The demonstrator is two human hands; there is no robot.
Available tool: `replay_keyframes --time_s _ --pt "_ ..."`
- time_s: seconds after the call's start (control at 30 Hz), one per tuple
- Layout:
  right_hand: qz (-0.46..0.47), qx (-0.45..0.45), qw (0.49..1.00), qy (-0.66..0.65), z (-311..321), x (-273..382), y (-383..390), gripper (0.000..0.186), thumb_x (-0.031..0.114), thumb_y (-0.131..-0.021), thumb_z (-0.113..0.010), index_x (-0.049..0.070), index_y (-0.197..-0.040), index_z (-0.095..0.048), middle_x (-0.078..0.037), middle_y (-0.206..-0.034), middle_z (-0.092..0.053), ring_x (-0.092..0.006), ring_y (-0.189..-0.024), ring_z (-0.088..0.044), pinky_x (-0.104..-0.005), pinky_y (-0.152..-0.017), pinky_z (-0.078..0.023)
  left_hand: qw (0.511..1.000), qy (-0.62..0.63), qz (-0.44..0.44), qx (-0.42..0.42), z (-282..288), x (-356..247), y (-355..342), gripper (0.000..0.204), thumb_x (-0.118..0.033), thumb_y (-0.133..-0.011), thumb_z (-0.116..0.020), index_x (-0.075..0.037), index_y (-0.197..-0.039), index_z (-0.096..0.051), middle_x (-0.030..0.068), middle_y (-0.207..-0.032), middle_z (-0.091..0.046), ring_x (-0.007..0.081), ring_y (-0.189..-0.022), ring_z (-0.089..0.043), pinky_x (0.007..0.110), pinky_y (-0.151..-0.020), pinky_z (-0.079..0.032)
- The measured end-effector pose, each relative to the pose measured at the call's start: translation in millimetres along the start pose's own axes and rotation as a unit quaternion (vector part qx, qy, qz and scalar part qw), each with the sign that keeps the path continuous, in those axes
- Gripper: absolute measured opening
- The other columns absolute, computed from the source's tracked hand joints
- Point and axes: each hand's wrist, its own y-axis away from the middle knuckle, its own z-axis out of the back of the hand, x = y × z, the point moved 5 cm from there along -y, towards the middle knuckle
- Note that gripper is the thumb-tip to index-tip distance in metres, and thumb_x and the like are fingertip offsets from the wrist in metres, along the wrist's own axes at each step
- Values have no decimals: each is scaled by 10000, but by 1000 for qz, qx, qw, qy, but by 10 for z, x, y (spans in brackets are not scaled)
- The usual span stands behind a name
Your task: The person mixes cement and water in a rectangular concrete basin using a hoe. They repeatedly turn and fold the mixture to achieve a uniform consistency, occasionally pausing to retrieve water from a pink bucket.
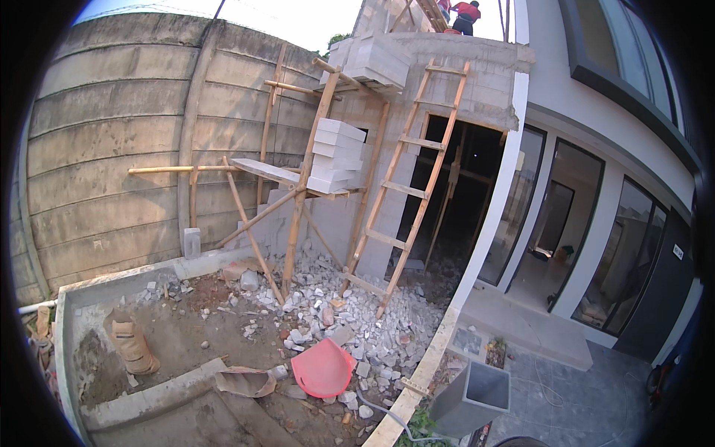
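Note:
Neither of my hands shows in the head view, so what they hold or touch is hidden. Before me a wooden ladder (pixel 408 182) leans against a grey block wall (pixel 477 93), its foot in white rubble (pixel 350 302). To its left stands a bamboo scaffold (pixel 302 186). Pale blocks (pixel 333 155) are stacked on its middle level, and more blocks (pixel 372 63) lie on its upper level. A red plastic seat or scoop-like piece (pixel 323 369) lies tilted on the rubble. Left of it rest a crumpled brown paper bag (pixel 246 381) and an upright brown sack (pixel 132 344).
A grey square planter (pixel 477 395) stands at the lower right beside a low wall edge (pixel 417 372). A hose (pixel 387 411) crosses the rubble. A concrete panel wall (pixel 119 149) bounds the left. Above, a person in red (pixel 466 15) is on the upper level.

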Motion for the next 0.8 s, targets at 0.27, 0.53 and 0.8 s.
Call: replay_keyframes --time_s 0.27,0.53,0.8 --pt "1 9 1000 3 -25 -3 -7 502 520 -964 -526 68 -1149 -643 -107 -998 -722 -203 -777 -696 -364 -732 -578 1000 13 8 -7 17 64 18 690 -303 -807 -697 10 -1370 -450 251 -1286 -558 366 -1229 -507 462 -1032 -402" --pt "-5 16 1000 9 -3 -11 -5 505 523 -962 -527 69 -1153 -641 -109 -1003 -721 -205 -782 -696 -366 -736 -578 999 25 15 -13 -26 126 46 692 -295 -796 -710 -1 -1369 -456 243 -1280 -565 362 -1221 -515 460 -1022 -410" --pt "-7 23 1000 15 34 -22 -26 508 526 -960 -529 71 -1157 -639 -111 -1008 -719 -207 -788 -696 -368 -741 -577 999 34 22 -19 -92 169 51 695 -288 -786 -723 -11 -1368 -462 234 -1274 -573 358 -1213 -524 458 -1012 -419"
